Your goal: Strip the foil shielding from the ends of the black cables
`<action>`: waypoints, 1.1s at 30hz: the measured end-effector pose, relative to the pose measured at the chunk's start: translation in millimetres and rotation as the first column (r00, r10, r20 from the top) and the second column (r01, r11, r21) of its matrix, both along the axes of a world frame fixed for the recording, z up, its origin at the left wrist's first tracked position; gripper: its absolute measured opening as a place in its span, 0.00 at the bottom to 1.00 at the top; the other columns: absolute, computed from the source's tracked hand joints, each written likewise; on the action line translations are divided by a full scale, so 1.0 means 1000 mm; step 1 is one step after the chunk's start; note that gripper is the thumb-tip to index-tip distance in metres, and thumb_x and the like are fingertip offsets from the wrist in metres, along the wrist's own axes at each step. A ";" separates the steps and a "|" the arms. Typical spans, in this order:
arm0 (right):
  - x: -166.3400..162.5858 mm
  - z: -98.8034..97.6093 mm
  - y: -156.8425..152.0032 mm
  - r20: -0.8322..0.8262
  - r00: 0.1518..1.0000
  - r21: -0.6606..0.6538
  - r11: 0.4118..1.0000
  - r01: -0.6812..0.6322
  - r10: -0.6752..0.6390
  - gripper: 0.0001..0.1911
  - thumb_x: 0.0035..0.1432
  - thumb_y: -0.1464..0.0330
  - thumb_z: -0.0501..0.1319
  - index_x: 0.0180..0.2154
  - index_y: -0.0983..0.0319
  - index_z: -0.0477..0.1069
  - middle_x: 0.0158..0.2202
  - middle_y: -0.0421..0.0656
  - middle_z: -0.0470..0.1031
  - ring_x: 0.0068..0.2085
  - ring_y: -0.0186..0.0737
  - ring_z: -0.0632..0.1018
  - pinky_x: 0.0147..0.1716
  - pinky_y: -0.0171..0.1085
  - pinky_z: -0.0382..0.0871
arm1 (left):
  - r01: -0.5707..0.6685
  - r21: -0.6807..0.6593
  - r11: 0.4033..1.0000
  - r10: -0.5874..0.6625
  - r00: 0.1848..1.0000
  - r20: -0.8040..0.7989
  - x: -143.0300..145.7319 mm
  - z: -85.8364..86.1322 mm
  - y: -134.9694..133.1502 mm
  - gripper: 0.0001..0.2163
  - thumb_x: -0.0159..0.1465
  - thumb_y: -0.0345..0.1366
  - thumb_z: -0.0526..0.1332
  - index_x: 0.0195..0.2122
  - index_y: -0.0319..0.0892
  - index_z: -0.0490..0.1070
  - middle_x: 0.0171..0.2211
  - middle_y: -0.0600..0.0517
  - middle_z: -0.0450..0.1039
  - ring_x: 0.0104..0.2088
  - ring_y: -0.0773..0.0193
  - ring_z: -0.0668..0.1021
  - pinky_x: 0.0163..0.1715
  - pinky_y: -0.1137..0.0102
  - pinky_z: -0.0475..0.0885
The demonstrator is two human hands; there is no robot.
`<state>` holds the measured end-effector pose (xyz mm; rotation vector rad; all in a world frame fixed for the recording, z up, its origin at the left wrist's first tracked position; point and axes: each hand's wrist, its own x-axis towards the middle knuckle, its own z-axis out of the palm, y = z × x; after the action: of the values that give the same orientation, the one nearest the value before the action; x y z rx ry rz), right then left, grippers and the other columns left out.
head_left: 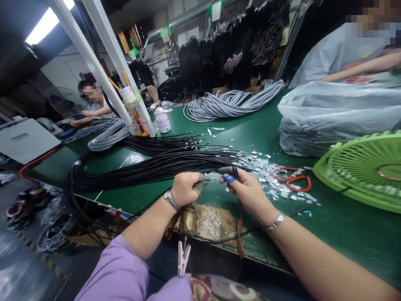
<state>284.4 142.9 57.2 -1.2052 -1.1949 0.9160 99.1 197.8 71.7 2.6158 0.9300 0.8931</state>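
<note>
My left hand [187, 188], wearing a wristwatch and dark finger covers, is closed on the end of a black cable. Thin exposed wires [214, 178] show between my two hands. My right hand [249, 192], with blue tape on the thumb and a dark covered forefinger, is pinched at the other side of these wires; exactly what its fingertips grip is hidden. A taped block [213, 221] sits below my hands at the table edge. Just beyond them lies a long bundle of black cables [163, 165], its ends pointing right.
White scraps [266, 175] and red-handled scissors [299, 183] lie right of my hands. Farther right are a green fan [360, 167] and a plastic bag [338, 104] of cables. Coiled grey cable [228, 106] and a bottle [162, 120] stand behind. Two other people work across the table [257, 133].
</note>
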 end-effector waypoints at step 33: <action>0.010 -0.002 0.011 0.410 0.912 -0.028 0.999 0.039 -0.025 0.12 0.50 0.61 0.57 0.19 0.59 0.64 0.16 0.37 0.65 0.21 0.35 0.65 0.22 0.34 0.59 | 0.366 -0.875 0.316 -0.008 0.924 0.383 0.010 0.009 -0.005 0.26 0.47 0.58 0.66 0.28 0.36 0.67 0.12 0.61 0.55 0.11 0.79 0.54 0.12 0.77 0.45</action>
<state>294.5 154.1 55.3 -1.4899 -1.4889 0.6774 108.7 192.9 81.1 1.4218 0.6816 0.4178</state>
